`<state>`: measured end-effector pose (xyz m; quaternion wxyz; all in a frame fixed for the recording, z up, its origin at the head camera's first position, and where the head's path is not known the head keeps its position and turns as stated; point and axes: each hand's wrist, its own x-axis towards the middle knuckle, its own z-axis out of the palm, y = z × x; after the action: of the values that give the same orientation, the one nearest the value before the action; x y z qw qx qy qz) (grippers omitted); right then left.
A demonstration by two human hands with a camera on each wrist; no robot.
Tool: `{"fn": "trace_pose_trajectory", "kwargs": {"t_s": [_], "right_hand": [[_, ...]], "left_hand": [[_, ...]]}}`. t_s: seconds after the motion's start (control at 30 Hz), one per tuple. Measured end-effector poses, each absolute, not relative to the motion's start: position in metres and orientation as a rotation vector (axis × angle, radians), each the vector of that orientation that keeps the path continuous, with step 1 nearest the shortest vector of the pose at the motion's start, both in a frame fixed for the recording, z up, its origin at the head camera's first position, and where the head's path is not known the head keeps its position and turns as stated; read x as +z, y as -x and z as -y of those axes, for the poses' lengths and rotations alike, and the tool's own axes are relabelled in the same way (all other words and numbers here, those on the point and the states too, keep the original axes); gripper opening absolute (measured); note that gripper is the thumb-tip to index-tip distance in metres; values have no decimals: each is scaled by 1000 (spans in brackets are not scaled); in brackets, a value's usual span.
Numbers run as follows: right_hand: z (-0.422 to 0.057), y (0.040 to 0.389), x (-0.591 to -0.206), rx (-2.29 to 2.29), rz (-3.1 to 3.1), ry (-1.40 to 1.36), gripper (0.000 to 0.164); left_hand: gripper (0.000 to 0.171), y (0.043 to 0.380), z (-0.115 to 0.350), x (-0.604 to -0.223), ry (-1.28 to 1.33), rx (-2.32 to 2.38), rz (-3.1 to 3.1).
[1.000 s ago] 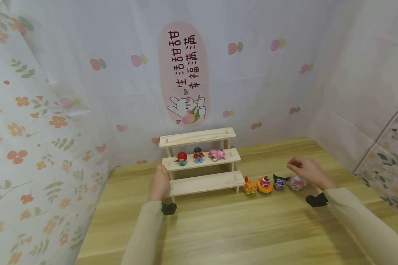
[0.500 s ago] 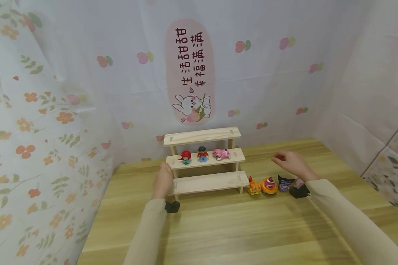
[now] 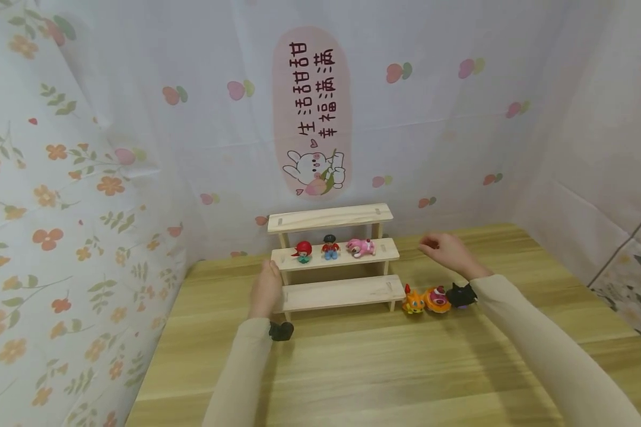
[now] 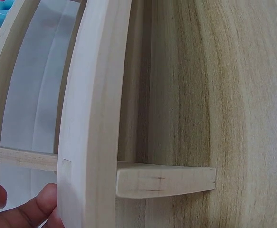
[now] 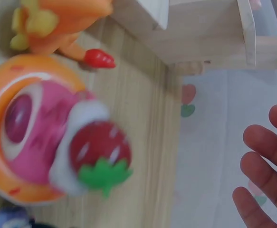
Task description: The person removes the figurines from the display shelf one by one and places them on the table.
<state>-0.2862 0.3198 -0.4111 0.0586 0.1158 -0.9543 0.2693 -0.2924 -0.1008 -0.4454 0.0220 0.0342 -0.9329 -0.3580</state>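
Observation:
My left hand (image 3: 266, 289) grips the left end of a three-step wooden display shelf (image 3: 339, 294); in the left wrist view its fingertips (image 4: 45, 199) curl against the shelf's end. A red-haired figurine (image 3: 302, 252), a figurine in a black hat (image 3: 330, 247) and a pink bear figurine (image 3: 360, 248), lying down, occupy the middle step. My right hand (image 3: 448, 252) hovers right of the shelf, holding nothing, its fingers (image 5: 271, 142) apart and loosely bent. Below it are an orange figurine (image 3: 413, 302) and a pink bear toy in an orange ring (image 5: 38, 137), topped by a strawberry.
A purple figurine (image 5: 14, 217) sits beside the ring toy, mostly hidden in the head view by the black wrist camera (image 3: 462, 295). A printed white cloth (image 3: 235, 148) hangs behind the shelf. The wood-grain table (image 3: 352, 367) extends toward me.
My right hand has moved left and slightly farther back, from over the pale pink figurine toward the shelf. That figurine is now hidden behind the arm. My left hand keeps its grip on the shelf.

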Motion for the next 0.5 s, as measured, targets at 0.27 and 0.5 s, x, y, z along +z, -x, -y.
{"fn": "trace_pose_trajectory", "kwargs": {"t_s": [0.27,0.5], "right_hand": [[-303,298,-412,843,2821,-465,25],[-281,303,-410,850,2816,-518,17]], "left_hand": [[38,294,100,-447,-124,-1126,2893],[38,294,99,-446,-146,-1097,2908]]}}
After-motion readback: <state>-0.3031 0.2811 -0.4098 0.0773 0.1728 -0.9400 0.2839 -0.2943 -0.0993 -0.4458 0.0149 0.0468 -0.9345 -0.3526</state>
